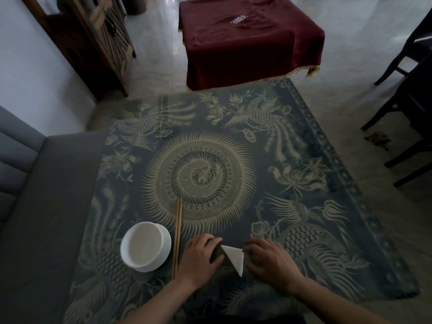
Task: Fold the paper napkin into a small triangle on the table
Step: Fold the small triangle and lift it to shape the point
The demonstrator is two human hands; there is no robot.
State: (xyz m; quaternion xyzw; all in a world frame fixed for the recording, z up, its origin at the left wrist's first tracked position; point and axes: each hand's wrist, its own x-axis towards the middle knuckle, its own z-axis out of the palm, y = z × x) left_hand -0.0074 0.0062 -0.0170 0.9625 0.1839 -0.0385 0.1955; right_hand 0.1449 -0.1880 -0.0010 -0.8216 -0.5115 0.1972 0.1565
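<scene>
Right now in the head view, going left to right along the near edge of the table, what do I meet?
White bowl → chopsticks → left hand → folded napkin triangle → right hand.

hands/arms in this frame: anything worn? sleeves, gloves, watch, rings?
Both forearms are bare as far as the frame shows, with no sleeve edge in view. The left hand and right hand are ungloved. No watch or bracelet shows at either wrist. No rings are visible, though the light is dim and the fingertips are partly hidden, so a thin band could be missed.
</scene>
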